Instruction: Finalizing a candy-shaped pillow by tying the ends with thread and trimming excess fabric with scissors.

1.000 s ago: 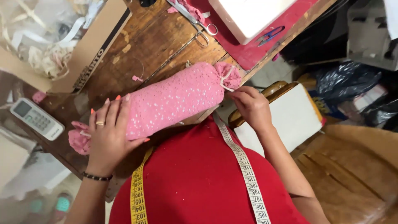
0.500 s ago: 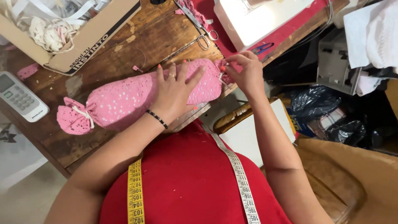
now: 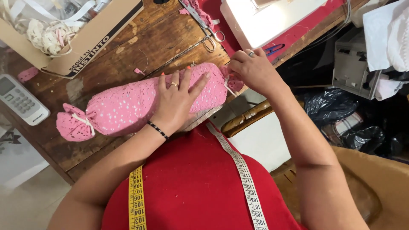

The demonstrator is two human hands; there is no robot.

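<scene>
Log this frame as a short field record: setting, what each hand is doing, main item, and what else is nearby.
Setting: worn wooden table, seen from above
Main item: pink bolster cushion, left end tied with white cord
Left hand: flat on the cushion, fingers spread
Right hand: pinching the gathered fabric at the cushion's right end
Nearby: scissors, cardboard box of trims, remote control, white sewing machine
Worn: tape measure round the neck

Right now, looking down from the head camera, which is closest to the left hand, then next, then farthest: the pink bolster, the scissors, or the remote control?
1. Pink bolster: under the left hand.
2. Scissors: beyond it, toward the table's far edge.
3. Remote control: far out at the table's left end.
</scene>
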